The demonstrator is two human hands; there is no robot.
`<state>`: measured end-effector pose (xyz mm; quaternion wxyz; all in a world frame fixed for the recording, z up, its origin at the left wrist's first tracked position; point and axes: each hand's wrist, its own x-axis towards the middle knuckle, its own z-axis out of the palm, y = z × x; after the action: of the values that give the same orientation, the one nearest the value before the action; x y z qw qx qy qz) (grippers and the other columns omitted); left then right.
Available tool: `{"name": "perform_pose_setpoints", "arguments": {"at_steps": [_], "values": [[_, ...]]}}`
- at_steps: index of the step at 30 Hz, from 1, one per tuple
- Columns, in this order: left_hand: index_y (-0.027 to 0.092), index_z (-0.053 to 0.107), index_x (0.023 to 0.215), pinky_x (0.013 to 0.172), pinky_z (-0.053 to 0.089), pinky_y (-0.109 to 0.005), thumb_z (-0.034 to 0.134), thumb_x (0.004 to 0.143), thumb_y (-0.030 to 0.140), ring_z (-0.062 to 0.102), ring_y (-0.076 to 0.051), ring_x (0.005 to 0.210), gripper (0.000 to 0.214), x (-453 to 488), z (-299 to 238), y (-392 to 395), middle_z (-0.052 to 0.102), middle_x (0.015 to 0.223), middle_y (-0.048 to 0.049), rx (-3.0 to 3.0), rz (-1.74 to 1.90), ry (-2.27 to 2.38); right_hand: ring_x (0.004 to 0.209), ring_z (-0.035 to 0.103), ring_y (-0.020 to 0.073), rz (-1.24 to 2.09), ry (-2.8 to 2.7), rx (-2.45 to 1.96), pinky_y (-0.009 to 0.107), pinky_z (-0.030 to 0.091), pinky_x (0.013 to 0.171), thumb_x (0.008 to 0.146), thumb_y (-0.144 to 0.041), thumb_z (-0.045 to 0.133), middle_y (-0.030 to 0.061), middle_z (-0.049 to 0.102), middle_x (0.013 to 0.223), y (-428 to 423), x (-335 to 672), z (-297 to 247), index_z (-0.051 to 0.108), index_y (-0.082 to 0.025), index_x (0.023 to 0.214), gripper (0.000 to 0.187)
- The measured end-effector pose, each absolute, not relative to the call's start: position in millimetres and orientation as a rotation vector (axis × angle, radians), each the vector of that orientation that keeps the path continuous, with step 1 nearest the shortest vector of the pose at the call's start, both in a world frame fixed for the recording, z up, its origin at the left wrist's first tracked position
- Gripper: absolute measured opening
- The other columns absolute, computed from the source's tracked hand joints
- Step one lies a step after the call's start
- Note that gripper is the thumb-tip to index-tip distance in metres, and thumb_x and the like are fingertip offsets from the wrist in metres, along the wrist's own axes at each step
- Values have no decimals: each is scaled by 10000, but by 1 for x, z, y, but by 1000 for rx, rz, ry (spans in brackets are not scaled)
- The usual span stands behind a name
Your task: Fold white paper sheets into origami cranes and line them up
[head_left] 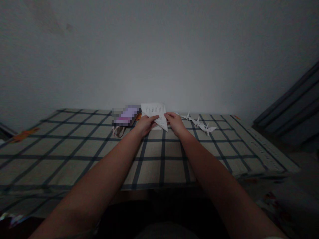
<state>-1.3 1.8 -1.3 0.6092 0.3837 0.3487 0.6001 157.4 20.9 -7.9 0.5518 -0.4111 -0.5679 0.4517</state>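
Observation:
A white sheet of paper (pixel 156 109) with lines of dark print is held up over the table, its lower part folded into a pointed flap. My left hand (pixel 146 124) grips the paper's left side, thumb on the front. On the right edge, my right hand (pixel 175 122) pinches it between thumb and fingers. The fingers behind the sheet are partly hidden. To the right of my right hand stand several folded white paper cranes (pixel 198 122) in a slanting row.
A purple phone-like object (pixel 126 115), partly blurred out, lies left of my hands with a pale strap (pixel 118 131) beside it. The checked tablecloth (pixel 82 142) covers the table, which meets a grey wall (pixel 159 53) behind. Dark ridged panels (pixel 294 109) are at the right.

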Motion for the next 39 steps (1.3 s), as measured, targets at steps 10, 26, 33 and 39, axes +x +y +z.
{"name": "perform_pose_setpoints", "arguments": {"at_steps": [10, 26, 33, 39], "values": [[140, 720, 1035, 965, 580, -378, 740, 742, 66, 715, -249, 1041, 303, -3, -7, 6, 721, 1213, -150, 890, 1389, 784, 732, 649, 138, 1063, -1327, -963, 274, 529, 665, 834, -257, 635, 48, 722, 866, 21, 157, -8, 688, -166, 882, 116], [133, 719, 1010, 898, 606, -332, 710, 770, 67, 727, -202, 915, 249, -2, -2, 2, 755, 1115, -119, 898, 1375, 819, 683, 631, 119, 1053, -1335, -931, 253, 523, 642, 821, -268, 661, 30, 714, 816, 22, 158, -8, 695, -155, 863, 125], [127, 730, 994, 930, 590, -347, 736, 776, 92, 725, -210, 968, 221, -3, -8, 10, 743, 1140, -137, 893, 1386, 820, 700, 632, 118, 1038, -1335, -965, 242, 501, 629, 841, -263, 646, 34, 722, 844, 22, 159, -7, 696, -158, 877, 122], [118, 728, 989, 957, 583, -370, 732, 779, 90, 716, -231, 1031, 212, -3, -8, 8, 734, 1172, -150, 912, 1397, 812, 691, 628, 115, 1019, -1364, -971, 242, 502, 627, 855, -250, 646, 41, 722, 841, 20, 160, -4, 700, -151, 872, 114]]}}
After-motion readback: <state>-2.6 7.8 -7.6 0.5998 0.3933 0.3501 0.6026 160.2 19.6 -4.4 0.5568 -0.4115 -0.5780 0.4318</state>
